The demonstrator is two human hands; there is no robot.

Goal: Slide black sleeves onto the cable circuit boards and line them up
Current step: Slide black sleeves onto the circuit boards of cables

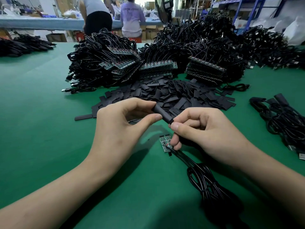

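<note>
The left hand [122,123] and right hand [203,129] pinch a black sleeve [162,113] above 2 boards [165,142]. Behind lie loose sleeves [173,95] and cable heaps [105,63] on the green table [41,104]. 2 people [132,17] are far back.

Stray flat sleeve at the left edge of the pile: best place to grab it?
Pinch the stray sleeve at its free left end, coming from the left over bare green mat. It lies flat, long axis left-right, and its right end meets the sleeve pile, so that side looks crowded.
</note>
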